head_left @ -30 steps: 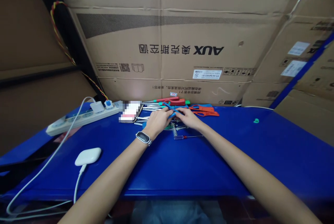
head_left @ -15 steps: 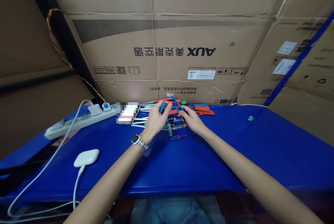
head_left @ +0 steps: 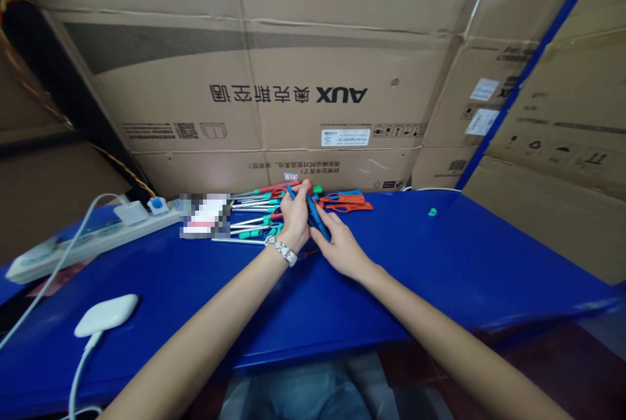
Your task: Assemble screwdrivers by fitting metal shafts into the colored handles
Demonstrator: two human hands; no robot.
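My left hand (head_left: 295, 216) is closed around a slim blue plastic handle piece (head_left: 290, 192), whose tip pokes out past the fingers. Pressed close beside it, my right hand (head_left: 343, 248) grips a longer blue plastic handle half (head_left: 319, 219) between thumb and fingers. The two hands nearly touch, so how the blue pieces meet is hidden. Behind and left of them lie several metal tubes (head_left: 247, 209) and green plastic tips (head_left: 250, 234). Orange handle pieces (head_left: 348, 203) lie just beyond my right hand, near a red handle (head_left: 281, 186) with a green end.
A phone with a blurred screen (head_left: 205, 214) lies left of the parts. Farther left are a power strip (head_left: 105, 232) and a white charging case (head_left: 107, 314) with its cable. Cardboard (head_left: 288, 55) walls the blue table (head_left: 420, 263); a small green bit (head_left: 432, 212) lies at right.
My hands have come together, bringing the blue pieces side by side. My left wrist has turned, and the view has shifted to the right.
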